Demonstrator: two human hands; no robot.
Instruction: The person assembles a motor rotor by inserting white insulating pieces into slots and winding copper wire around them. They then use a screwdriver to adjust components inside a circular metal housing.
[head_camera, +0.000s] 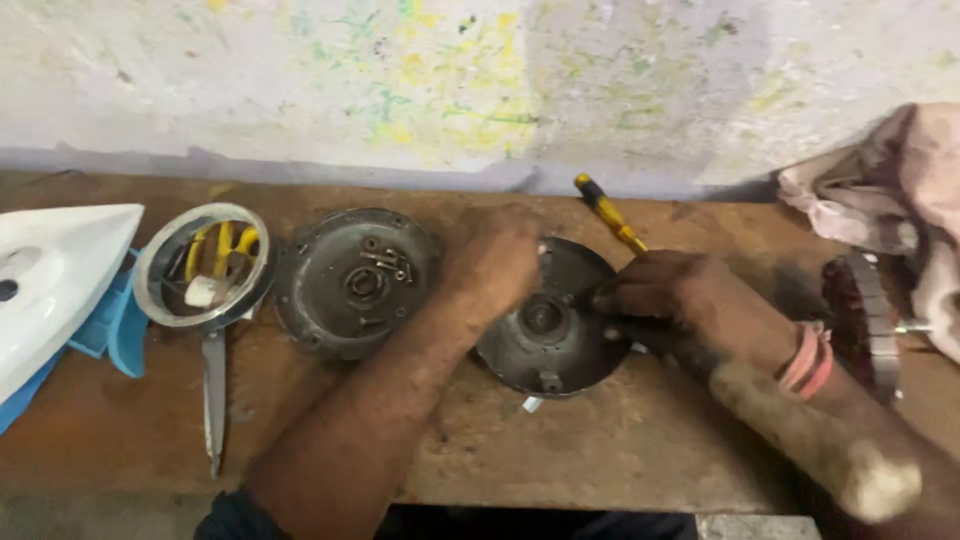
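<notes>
A dark round metal motor cover (550, 330) lies on the wooden bench (600, 450) in the middle. My left hand (495, 265) grips its upper left rim. My right hand (665, 300) rests on its right side, closed around a yellow-handled screwdriver (607, 213) whose handle sticks up and away to the back. The tip is hidden behind my fingers. A second round cover (352, 282) with several small screws in its dish lies just left of my left forearm.
A metal ring (205, 262) with yellow wire inside sits at the left, above a flat metal blade (213, 390). A white iron body (55, 280) with blue plastic lies far left. A wound motor core (862, 320) and pink cloth (900, 190) are at the right. A paint-spattered wall runs behind.
</notes>
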